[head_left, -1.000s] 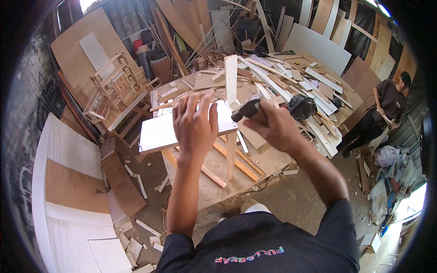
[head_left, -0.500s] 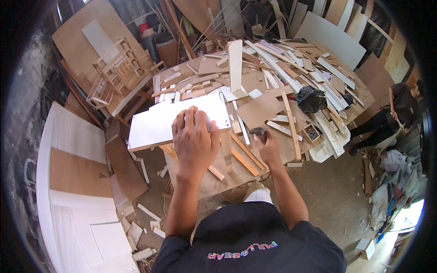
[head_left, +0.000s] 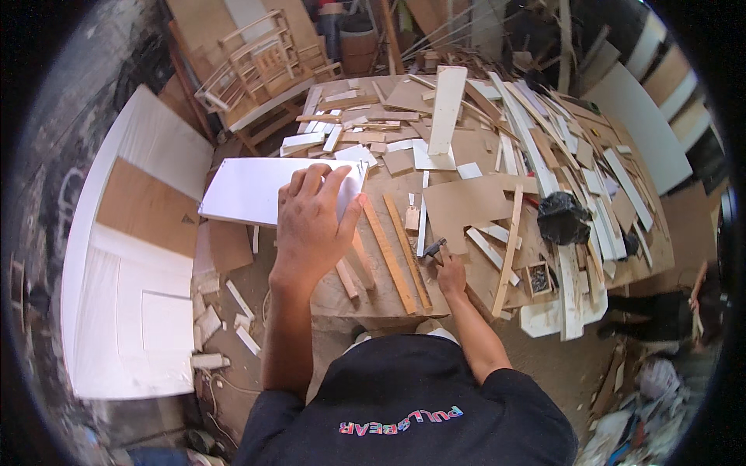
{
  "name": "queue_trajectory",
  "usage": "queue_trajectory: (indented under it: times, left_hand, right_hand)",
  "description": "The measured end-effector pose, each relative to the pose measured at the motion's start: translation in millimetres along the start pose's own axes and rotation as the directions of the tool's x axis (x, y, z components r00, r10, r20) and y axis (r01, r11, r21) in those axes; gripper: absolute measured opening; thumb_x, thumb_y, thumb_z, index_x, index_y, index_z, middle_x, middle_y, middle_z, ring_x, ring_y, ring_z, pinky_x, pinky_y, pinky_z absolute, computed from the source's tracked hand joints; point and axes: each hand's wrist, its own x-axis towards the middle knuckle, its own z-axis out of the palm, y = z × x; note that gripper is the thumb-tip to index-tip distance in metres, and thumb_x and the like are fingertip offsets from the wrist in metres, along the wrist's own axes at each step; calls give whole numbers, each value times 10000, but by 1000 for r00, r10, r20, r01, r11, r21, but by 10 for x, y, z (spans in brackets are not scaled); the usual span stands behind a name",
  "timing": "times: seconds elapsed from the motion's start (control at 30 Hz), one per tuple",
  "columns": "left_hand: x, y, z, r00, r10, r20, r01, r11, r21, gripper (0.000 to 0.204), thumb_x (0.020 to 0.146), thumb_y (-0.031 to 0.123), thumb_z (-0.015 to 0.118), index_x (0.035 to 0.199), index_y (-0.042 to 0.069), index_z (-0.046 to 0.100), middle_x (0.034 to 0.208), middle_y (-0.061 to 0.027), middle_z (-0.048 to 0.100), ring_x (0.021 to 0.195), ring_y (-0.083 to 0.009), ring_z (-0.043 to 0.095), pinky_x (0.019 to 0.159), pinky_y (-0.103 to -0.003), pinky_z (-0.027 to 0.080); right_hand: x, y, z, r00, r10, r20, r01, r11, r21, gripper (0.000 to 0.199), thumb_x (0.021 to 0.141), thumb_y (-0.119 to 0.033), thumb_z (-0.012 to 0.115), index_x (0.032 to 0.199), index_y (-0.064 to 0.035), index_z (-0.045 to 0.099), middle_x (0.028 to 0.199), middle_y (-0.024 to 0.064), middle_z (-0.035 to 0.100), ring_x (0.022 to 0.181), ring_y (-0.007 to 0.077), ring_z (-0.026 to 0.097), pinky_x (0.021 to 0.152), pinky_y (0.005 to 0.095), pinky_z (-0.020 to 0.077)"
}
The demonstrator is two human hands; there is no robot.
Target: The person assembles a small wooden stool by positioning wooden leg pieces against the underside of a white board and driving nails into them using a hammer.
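My left hand [head_left: 311,221] grips a white board [head_left: 245,186] near its right end, fingers laid over the top face and thumb at the near edge. The board is raised above the worktable [head_left: 381,307]; small nails seem to stick up at its corners. To the right, low over the tabletop, my right hand [head_left: 451,276] is closed round a hammer [head_left: 434,247]. Its dark head shows beyond my fingers, while the grip is mostly hidden. Two bare wooden strips [head_left: 388,252] lie between my hands.
A white upright board [head_left: 447,109], a brown panel [head_left: 458,206], a black plastic bag [head_left: 563,219] and a small box of nails [head_left: 538,278] are on the table among offcuts. White panels [head_left: 140,264] lean at left. Another person [head_left: 660,314] stands at far right.
My view has shifted, so the table sits further right. The white board and my left hand have moved left, away from the right hand, which still holds the hammer.
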Motion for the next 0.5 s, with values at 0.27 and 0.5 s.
queue_trajectory:
  times: [0.27, 0.5]
  left_hand:
    - [-15, 120, -28, 988, -135, 81, 123, 984, 130, 545, 989, 352, 682, 1506, 197, 599, 1369, -116, 548, 1308, -288, 496, 1106, -471, 382]
    - [-56, -37, 81, 992, -114, 61, 111, 993, 50, 535, 1011, 407, 646, 1509, 218, 595, 1581, -137, 522, 1533, -333, 406, 1294, -502, 259]
  right_hand:
    - [133, -442, 77, 926, -371, -61, 372, 928, 6, 648, 858, -201, 806, 1446, -44, 584, 1341, 223, 617, 1148, 409, 649, 984, 497, 538]
    - [-37, -882, 612, 915, -306, 263, 321, 947, -18, 779, 858, -257, 784, 1535, -47, 461, 1327, 255, 595, 1114, 446, 655, 909, 512, 570]
